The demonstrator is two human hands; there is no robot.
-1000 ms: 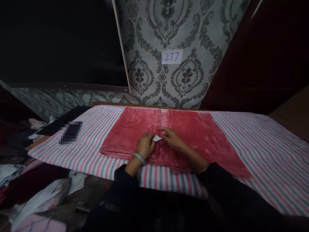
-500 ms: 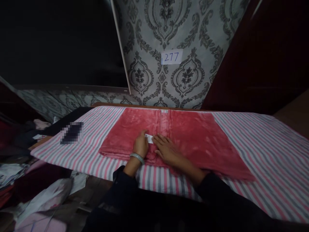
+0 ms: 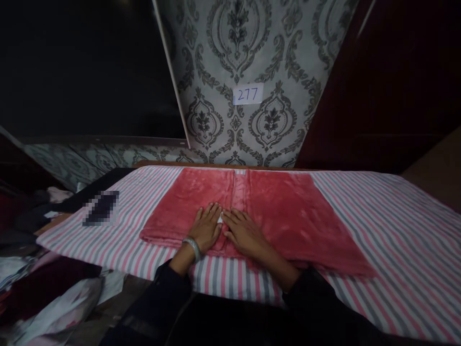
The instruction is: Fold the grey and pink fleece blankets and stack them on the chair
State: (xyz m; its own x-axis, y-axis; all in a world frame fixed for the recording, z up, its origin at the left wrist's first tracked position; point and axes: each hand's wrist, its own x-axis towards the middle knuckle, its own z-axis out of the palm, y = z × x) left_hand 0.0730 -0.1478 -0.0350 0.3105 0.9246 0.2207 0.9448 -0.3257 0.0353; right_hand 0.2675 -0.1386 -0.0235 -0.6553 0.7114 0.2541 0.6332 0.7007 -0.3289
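Note:
A plush red blanket (image 3: 288, 216) lies folded in from both sides, leaving a narrow gap along its middle. My left hand (image 3: 206, 227), with a pale bangle (image 3: 192, 247) on the wrist, rests flat on the left folded part, fingers stretched forward. Flat beside the gap, my right hand (image 3: 245, 231) presses on the cloth with its fingers pointing up and left. Between the fingertips of both hands shows a small white label (image 3: 220, 218), mostly covered by them. Neither hand grips anything.
Under the blanket is a striped sheet (image 3: 378, 230) over a table. A pixelated dark object (image 3: 103, 209) lies at the left. A television (image 3: 90, 72) and a paper marked 277 (image 3: 248, 93) are on the wall behind. Piled clothes (image 3: 54, 288) lie at lower left.
My left hand has gone from curled fingers at the label to lying flat, now covering more of it. My right hand stays flat on the blanket. The view has shifted slightly.

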